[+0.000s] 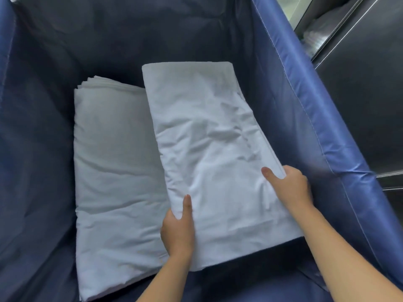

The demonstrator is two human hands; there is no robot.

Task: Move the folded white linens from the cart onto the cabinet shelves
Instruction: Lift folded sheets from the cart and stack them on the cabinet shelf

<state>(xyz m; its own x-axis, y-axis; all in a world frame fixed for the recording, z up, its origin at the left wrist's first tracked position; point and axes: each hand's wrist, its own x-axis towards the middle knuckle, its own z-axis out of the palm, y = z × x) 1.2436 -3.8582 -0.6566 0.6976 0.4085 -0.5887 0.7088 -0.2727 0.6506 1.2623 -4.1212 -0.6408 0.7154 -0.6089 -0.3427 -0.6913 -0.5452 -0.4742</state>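
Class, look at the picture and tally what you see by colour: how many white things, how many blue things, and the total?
White: 2, the folded white linen held by the left hand and right hand, and the folded white linen stack beside it.
Blue: 1, the blue fabric cart liner.
Total: 3.

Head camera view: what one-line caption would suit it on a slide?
Both hands, left and right, grip a folded white linen above another folded stack inside a blue cart.

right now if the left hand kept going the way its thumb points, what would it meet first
The left hand grips the near edge of the folded linen, thumb pointing away along its top. Going on, it would slide over that linen; beyond lies the cart's dark liner, though depth is unclear.
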